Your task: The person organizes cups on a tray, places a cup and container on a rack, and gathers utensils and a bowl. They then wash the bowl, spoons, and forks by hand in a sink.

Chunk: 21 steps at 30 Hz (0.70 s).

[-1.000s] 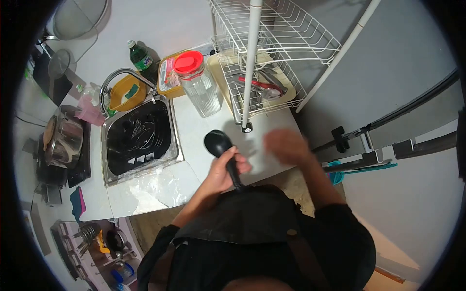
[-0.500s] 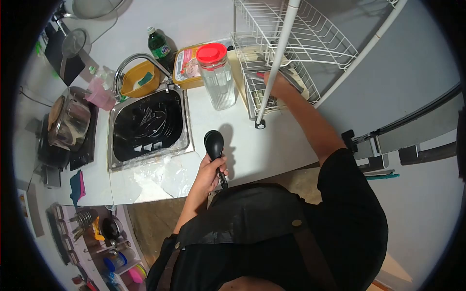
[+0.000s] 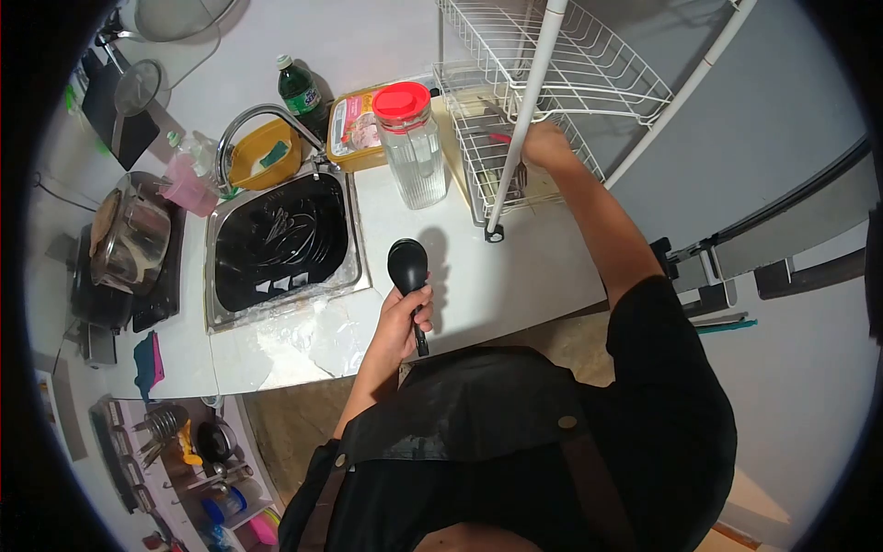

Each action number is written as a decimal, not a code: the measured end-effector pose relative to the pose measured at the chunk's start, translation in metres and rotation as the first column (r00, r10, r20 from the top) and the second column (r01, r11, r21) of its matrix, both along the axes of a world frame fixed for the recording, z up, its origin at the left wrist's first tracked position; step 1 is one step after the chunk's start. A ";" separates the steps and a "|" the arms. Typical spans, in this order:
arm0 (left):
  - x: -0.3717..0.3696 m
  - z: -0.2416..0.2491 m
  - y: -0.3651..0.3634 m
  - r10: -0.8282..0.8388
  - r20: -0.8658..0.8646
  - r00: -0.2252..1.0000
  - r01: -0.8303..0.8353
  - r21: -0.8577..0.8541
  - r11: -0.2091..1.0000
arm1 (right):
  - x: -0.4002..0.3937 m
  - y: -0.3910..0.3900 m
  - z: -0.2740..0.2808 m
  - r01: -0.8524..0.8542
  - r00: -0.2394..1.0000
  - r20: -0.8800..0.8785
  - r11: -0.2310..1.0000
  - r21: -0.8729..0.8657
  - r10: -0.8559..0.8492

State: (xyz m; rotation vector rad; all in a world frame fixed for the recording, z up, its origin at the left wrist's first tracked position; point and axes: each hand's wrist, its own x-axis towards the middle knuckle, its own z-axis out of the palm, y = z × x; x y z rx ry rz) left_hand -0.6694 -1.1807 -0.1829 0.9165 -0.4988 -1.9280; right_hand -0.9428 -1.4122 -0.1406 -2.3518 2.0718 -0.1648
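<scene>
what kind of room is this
Most likely a small home kitchen: a steel sink with a curved tap, a pot on a stove, and a white wire dish rack beside a red-lidded jug.

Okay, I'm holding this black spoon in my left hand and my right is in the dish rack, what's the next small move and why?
Probably close the right hand on a utensil in the white wire dish rack and lift it clear. That hand is already inside the lower tier among the utensils, whether it grips one is unclear, while the left hand holds the black spoon above the counter, apart from the rack.
</scene>
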 end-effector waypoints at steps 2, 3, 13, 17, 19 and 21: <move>-0.001 0.001 -0.004 -0.007 0.003 1.000 0.007 0.015 1.000 | -0.007 0.030 0.017 -0.066 0.998 -0.010 0.957 -0.281 0.066; -0.003 0.001 -0.007 -0.008 0.001 1.000 0.008 0.020 1.000 | -0.012 0.047 0.029 -0.100 0.990 0.068 0.950 -0.294 0.125; -0.071 -0.013 -0.022 -0.272 -0.168 0.948 0.295 0.130 0.947 | 0.000 0.213 0.017 -0.570 0.624 0.260 0.657 -0.494 0.737; -0.092 -0.005 -0.013 -0.342 -0.289 0.894 0.404 0.191 0.895 | 0.036 0.215 -0.003 -0.787 0.536 0.297 0.595 -0.163 0.790; -0.080 -0.024 -0.020 -0.460 -0.026 0.887 0.446 -0.206 0.871 | 0.038 0.215 -0.001 -0.772 0.522 0.326 0.599 -0.212 0.788; -0.072 -0.028 -0.022 -0.392 -0.265 0.881 0.432 0.114 0.895 | 0.032 0.208 0.005 -0.710 0.517 0.409 0.644 -0.285 0.752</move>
